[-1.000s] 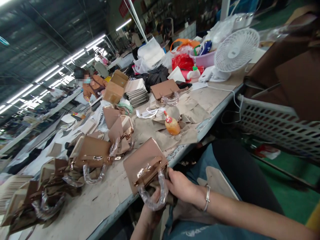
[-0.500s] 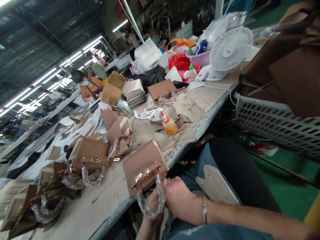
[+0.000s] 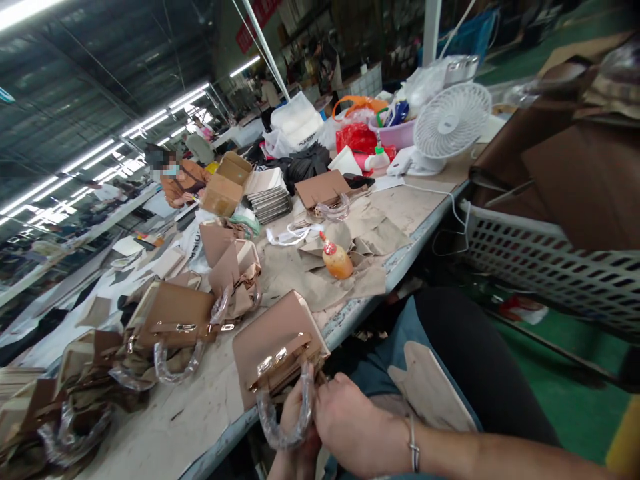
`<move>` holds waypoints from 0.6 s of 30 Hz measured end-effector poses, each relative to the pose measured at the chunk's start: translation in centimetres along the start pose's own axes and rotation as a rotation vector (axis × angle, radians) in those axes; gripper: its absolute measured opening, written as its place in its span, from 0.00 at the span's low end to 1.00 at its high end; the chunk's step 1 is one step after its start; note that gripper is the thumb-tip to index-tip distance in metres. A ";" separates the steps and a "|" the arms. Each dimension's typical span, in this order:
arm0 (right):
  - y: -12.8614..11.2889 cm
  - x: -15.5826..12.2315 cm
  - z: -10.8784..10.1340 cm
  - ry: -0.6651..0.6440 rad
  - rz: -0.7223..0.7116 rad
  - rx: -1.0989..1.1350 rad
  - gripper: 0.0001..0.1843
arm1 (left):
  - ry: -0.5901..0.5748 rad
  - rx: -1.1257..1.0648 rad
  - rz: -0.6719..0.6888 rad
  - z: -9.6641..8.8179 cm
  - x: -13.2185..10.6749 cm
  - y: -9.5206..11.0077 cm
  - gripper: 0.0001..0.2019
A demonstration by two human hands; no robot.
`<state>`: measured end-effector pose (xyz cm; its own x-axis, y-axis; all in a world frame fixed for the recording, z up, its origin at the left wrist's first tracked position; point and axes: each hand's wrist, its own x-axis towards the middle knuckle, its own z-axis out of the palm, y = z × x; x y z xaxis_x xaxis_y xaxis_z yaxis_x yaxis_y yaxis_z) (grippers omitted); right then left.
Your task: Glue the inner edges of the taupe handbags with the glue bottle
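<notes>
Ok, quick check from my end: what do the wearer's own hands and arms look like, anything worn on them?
Both the right hand and the left hand are ungloved. A slim, silver-coloured metal bangle circles the right wrist. No sleeve shows on the visible stretch of the right forearm. Much of the left arm is out of frame.

Tube lights (image 3: 95, 155) glare at upper left beneath a dim roof (image 3: 90, 83), with the distance soft and blurred.
</notes>
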<state>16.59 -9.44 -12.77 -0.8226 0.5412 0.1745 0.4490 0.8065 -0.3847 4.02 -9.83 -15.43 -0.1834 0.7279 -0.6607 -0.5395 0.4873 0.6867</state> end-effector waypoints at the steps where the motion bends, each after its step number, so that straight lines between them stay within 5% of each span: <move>1: 0.3 -0.4 -1.0 0.005 -0.016 0.016 0.10 | 0.011 -0.015 0.020 -0.1 0.0 0.3 0.10; 6: 5.3 -2.1 -6.3 0.091 0.138 0.181 0.07 | -0.092 -0.279 -0.002 -1.3 -0.9 2.4 0.17; 9: 11.1 -1.8 -7.7 0.374 0.438 0.205 0.08 | -0.228 -0.503 0.023 -2.1 -1.8 3.4 0.19; 11: 15.3 -0.7 -7.4 0.511 0.619 0.281 0.20 | -0.267 -0.557 0.054 -2.5 -2.3 3.6 0.19; 14: 19.9 2.0 -5.9 0.523 0.777 0.276 0.38 | -0.254 -0.571 0.099 -3.1 -2.9 3.3 0.17; 18: 21.8 4.9 -3.9 0.448 0.865 0.290 0.46 | -0.235 -0.528 0.151 -4.2 -3.2 2.3 0.17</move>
<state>23.73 11.77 -16.76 -0.0225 0.9992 0.0332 0.6775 0.0396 -0.7344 -0.04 -13.08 -12.99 -0.1356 0.8870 -0.4414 -0.8680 0.1084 0.4846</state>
